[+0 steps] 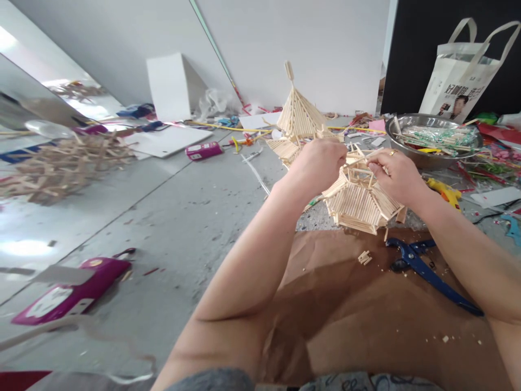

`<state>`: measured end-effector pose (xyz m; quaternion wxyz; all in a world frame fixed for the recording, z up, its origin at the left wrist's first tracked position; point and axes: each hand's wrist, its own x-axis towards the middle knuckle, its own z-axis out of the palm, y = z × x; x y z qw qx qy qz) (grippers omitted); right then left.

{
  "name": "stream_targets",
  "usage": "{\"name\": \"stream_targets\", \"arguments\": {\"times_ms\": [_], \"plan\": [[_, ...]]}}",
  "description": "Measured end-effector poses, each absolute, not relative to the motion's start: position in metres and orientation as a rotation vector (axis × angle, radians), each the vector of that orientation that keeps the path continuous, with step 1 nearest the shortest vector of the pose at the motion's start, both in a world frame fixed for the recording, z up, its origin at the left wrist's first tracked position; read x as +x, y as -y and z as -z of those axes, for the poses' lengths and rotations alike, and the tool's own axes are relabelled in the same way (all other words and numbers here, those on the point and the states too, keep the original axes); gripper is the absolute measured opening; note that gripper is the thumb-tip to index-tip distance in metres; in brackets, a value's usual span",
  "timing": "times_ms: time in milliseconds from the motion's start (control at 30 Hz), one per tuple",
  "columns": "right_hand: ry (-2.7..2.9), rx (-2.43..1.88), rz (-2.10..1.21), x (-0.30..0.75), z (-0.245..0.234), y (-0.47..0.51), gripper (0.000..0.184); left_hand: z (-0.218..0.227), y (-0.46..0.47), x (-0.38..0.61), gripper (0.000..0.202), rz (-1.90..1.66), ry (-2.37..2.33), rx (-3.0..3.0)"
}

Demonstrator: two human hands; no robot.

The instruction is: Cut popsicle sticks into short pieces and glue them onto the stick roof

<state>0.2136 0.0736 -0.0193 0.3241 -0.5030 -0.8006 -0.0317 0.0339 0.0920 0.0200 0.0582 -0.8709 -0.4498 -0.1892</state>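
A thin wooden stick (pixel 361 161) spans the gap between my two hands above a model roof. My left hand (pixel 319 163) is closed at the stick's left end, its fingertips partly hidden. With thumb and fingers, my right hand (pixel 396 175) pinches the other end. Below them stands the many-sided model roof (pixel 354 208), built of rows of pale sticks, with an open frame at its top. Just behind my left hand rises a pointed stick-built roof (pixel 299 114) with a tall finial; my hand hides part of its base.
Blue cutting pliers (pixel 431 274) and short stick offcuts (pixel 365 257) lie on brown paper (pixel 345 309). A yellow glue gun (pixel 445 193) is beside my right forearm. Behind it stands a metal bowl (pixel 431 157) of packets. Purple packages (pixel 87 285) and a wood pile (pixel 61 165) lie left.
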Motion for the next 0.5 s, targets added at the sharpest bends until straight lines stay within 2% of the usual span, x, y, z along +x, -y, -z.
{"name": "stream_targets", "arguments": {"times_ms": [233,500], "plan": [[2.1,-1.287,0.095,0.2147,0.0213,-0.0741,0.023,-0.0174,-0.0954,0.0322,0.022,0.557,1.296,-2.634],[2.11,-1.29,0.077,0.2139,0.0203,-0.0738,0.023,-0.0139,-0.0938,0.028,0.023,0.73,1.333,-2.657]]}}
